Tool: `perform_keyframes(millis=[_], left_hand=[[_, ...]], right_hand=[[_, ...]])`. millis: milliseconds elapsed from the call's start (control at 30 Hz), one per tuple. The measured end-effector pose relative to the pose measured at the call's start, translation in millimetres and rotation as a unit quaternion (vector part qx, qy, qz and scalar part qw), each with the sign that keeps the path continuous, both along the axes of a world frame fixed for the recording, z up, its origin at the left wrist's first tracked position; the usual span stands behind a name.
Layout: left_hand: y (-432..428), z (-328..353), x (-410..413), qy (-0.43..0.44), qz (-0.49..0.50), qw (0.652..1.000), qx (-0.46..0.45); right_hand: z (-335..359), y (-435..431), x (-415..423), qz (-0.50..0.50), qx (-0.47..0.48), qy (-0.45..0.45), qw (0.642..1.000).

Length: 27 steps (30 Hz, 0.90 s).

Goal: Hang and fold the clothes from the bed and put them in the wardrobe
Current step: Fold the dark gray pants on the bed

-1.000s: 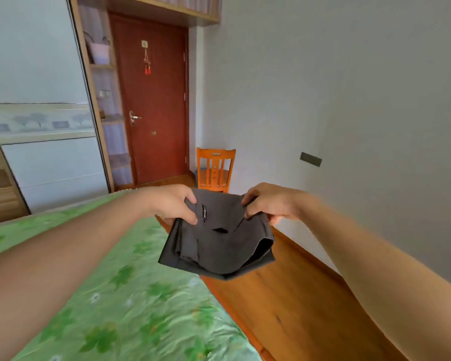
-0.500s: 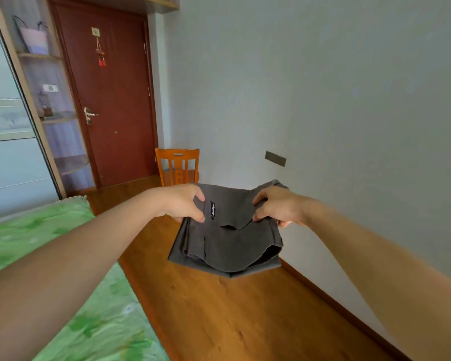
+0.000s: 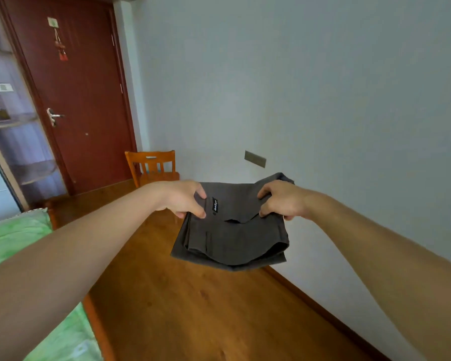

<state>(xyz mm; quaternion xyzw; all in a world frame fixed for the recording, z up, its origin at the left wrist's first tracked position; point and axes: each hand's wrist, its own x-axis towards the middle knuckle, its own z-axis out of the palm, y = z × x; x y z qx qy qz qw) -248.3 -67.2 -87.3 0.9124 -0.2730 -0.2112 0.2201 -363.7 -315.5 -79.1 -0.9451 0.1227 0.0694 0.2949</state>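
Left hand [image 3: 182,200] and right hand [image 3: 281,203] each pinch the folded grey shorts [image 3: 232,238] by a top corner, seemingly so the folds won't spill, bed [image 3: 16,235] at eight o'clock.

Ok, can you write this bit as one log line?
left hand: grips folded grey trousers | right hand: grips same trousers | trousers: off bed, above wooden floor

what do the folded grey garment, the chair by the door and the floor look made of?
Grey garment: matte woven cloth, maybe cotton or a blend; it sags in soft folded layers and carries a sewn label.
Chair: orange-stained wood, glossy; slatted back.
Floor: wood or wood-look laminate, satin sheen; grain shows, but I cannot tell which.
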Motion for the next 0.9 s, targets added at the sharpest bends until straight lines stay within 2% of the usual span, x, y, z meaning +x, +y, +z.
perform_keyframes(millis=[167,367,533,900], left_hand=[[-14,-9,78,0.024,0.021,0.999,-0.014],[26,-14,211,0.031,0.088,0.995,-0.018],[76,-17,314,0.027,0.185,0.982,-0.021],[142,-45,519,0.011,0.317,0.948,0.016]], right_hand=[[-6,-16,89,0.023,0.003,-0.005,1.000],[-8,12,257,0.103,0.003,-0.022,0.994],[-13,55,395,0.176,0.004,-0.048,0.983],[-49,124,680,0.338,0.013,-0.039,0.940]])
